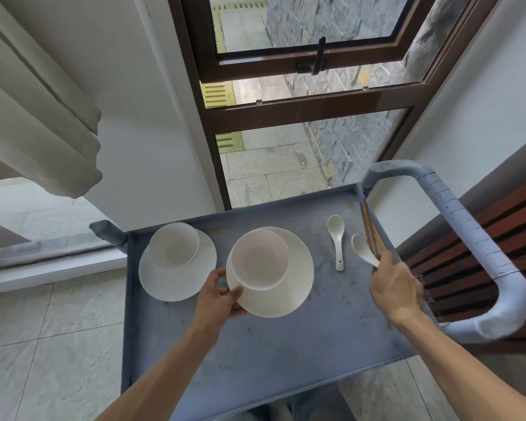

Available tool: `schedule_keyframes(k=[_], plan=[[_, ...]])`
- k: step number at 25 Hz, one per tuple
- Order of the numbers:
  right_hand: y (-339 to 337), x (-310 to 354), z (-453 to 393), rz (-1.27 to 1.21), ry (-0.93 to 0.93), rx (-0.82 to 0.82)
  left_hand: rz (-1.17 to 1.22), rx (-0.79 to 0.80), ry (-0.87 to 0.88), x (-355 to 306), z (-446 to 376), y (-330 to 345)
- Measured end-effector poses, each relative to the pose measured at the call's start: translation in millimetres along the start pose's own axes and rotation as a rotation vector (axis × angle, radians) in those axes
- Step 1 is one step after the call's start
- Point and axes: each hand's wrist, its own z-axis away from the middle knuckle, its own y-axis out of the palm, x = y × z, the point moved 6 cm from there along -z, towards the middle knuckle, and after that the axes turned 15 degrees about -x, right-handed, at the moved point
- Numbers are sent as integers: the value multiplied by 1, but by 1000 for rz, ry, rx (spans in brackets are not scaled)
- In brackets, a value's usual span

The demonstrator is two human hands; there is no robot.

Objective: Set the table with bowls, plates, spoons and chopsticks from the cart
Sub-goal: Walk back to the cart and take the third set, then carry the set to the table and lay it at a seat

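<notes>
left hand: my left hand (222, 294) grips the near-left rim of the nearer plate (289, 296), thumb on top, with a bowl (260, 259) riding on it, over the cart tray (255, 354)

right hand: my right hand (397, 288) is clenched around a bundle of chopsticks (369, 227) plus one spoon (363, 250) at the tray's right edge

handling, plate + bowl: glazed ceramic, so stiff, slick and chippable, and I reckon fairly heavy for a one-sided pinch. The bowl sits loose, so it has to stay level or it'll slide

handling, chopsticks: light, thin, prone to fanning out. Mid-shaft is the safe spot

left on cart: second plate (176, 268) with its bowl (174, 245) at far left, second spoon (337, 238) lying loose

can't tell: how many chopsticks, since my hand hides their near ends. The tabletop isn't in view at all
</notes>
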Motion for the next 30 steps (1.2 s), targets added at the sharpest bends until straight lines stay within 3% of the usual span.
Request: schedule_keyframes(k=[3, 6, 12, 20, 30], plan=[[-1, 24, 12, -273, 80, 61, -7, 17, -2, 3, 4, -10], [2, 53, 36, -618, 297, 196, -8, 30, 1, 7, 12, -26], [5, 105, 83, -914, 398, 329, 43, -52, -27, 18, 35, -61], [-1, 151, 99, -973, 198, 513, 168, -282, -34, 51, 90, -104], [-18, 244, 189, -872, -307, 688, 275, -712, -76, 119, 195, -195]])
